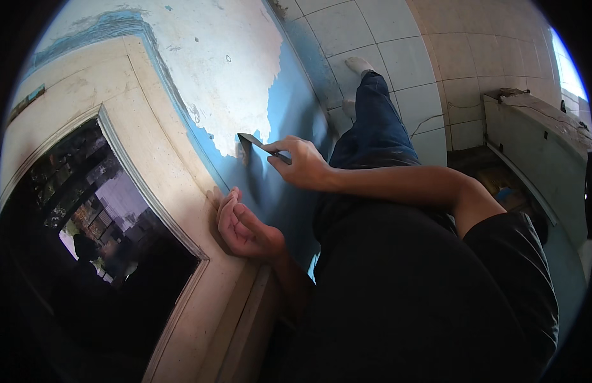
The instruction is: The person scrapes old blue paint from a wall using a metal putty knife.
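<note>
My right hand (303, 163) grips the handle of a scraper (250, 140), whose metal blade meets the wall at the lower edge of a white bare patch (219, 72). Blue paint (288, 110) borders that patch on the right and below, with a ragged edge between them. My left hand (243, 227) rests against the cream wooden frame (174, 177), its fingers curled and the palm turned partly up. I see nothing in it. A shadow of the hand and scraper falls on the blue paint.
Dark glass (109, 215) in the frame shows reflections. A floor of pale tiles (401, 57) lies beyond my legs. At the right stands a pale box-like unit (540, 134) with a thin cable and small items on top; a cable (427, 117) also crosses the tiles.
</note>
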Motion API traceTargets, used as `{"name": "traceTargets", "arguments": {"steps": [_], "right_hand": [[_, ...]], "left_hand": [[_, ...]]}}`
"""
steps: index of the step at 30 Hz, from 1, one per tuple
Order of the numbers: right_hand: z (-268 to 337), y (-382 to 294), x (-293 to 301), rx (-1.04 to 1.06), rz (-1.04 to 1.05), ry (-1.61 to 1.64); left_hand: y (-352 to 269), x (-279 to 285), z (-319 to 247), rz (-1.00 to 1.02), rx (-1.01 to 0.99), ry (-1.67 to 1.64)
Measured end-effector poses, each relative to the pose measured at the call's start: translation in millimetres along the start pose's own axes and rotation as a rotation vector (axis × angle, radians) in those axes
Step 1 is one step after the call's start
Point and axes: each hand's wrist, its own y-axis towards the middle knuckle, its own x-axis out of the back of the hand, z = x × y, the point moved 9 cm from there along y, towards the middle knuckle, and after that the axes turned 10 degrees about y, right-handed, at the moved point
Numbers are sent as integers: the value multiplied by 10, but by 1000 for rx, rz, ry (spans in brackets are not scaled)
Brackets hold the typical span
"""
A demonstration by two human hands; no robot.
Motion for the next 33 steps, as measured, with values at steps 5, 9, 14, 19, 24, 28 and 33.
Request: {"name": "traceTargets", "arguments": {"steps": [5,9,14,19,24,28,33], "right_hand": [[29,-190,-71,111,37,7],[-17,-159,-46,-5,98,74],[-2,-162,-91,64,46,61],[-135,47,-72,-97,14,71],[9,-133,-91,87,14,58],[-94,52,-26,-41,-32,72],[-15,-27,-62,16,20,85]], "left_hand": [[5,-26,-25,25,-16,33],[7,1,-41,0,20,22],[-2,19,-4,0,13,8],[-19,24,-35,0,3,-1],[-10,-5,-6,5,3,3],[-7,-30,-22,-6,14,14],[-13,-9,-11,2,23,47]]}}
